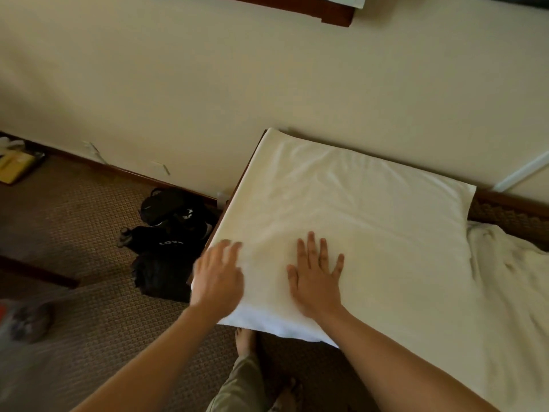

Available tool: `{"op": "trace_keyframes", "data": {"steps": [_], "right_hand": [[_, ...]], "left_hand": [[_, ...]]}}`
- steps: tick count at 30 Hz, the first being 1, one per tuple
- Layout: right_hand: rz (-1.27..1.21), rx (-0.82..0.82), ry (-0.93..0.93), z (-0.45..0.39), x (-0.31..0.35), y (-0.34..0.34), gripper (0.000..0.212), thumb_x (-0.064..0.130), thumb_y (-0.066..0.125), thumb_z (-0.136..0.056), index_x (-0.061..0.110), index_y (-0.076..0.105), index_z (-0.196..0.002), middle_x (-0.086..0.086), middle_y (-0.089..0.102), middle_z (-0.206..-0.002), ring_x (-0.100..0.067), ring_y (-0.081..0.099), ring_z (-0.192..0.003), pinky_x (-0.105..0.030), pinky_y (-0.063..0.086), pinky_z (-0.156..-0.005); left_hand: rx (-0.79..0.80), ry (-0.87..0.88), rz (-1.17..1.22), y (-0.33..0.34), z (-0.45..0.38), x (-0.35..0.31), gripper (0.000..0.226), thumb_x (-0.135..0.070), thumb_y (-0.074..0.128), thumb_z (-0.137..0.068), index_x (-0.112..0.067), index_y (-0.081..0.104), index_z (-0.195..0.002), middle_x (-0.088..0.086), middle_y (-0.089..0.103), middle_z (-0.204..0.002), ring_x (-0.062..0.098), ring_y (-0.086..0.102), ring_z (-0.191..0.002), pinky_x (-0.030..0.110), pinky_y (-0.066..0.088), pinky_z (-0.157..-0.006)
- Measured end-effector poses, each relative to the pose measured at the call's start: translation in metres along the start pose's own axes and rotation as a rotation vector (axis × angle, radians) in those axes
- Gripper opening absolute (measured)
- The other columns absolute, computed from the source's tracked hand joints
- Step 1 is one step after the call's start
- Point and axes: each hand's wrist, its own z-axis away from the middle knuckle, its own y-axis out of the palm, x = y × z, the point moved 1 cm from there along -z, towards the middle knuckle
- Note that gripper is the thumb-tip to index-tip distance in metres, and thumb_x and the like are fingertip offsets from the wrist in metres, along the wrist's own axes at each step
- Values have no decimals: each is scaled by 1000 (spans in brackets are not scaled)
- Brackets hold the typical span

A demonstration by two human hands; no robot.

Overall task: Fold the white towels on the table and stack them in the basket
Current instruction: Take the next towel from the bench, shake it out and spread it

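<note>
We are looking at a white towel (350, 221) lying spread flat over the table (234, 191), whose dark wooden edge is showing only along the left side; the cloth is covering nearly the whole top and is carrying soft creases across its middle. The right hand (316, 281) is lying palm-down on the near part of the towel, fingers straight and fanned apart, gripping nothing. The left hand (218, 276) is sitting at the towel's near left edge, blurred by motion; its fingers are looking extended and loosely together, and we are seeing no pinch, though the blur is leaving that uncertain. We are judging the step in hand to be smoothing the cloth ahead of a fold. To do it well we are suggesting keeping one palm anchoring the towel while the other is sweeping outward toward the free edge, pushing creases off the side and not into the middle, then checking that corners are lining up before any fold. A second, rumpled white cloth (505, 263) is lying just beside it on the right. The basket is not appearing in view. On the carpet (89, 218) left of the table, dark bags (169, 227) are lying near the wall.
</note>
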Motion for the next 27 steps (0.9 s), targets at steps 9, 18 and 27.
{"op": "trace_keyframes", "data": {"steps": [9,18,27], "right_hand": [[29,12,7,32,-19,16,66,58,8,-102,35,2,-163,11,-10,-170,-22,-10,-158,-62,-9,-121],[-36,52,414,95,-105,-4,66,56,4,-104,28,-22,-159,5,-35,-163,-25,-30,-152,-61,-14,-121],[-71,9,383,127,-140,-4,60,55,9,-107,40,-10,-161,13,-25,-167,-17,-26,-153,-52,-12,-124]], "left_hand": [[133,104,-202,38,11,39,64,-61,4,-103,-39,-5,-162,-8,-18,-169,20,-18,-156,54,-4,-126],[169,-4,-109,52,11,-61,70,-43,16,-100,-17,0,-164,8,-16,-170,32,-15,-156,55,-11,-125],[327,455,-251,95,9,-162,68,-61,-1,-96,-42,-6,-161,-6,-21,-169,22,-18,-156,56,-11,-123]]}}
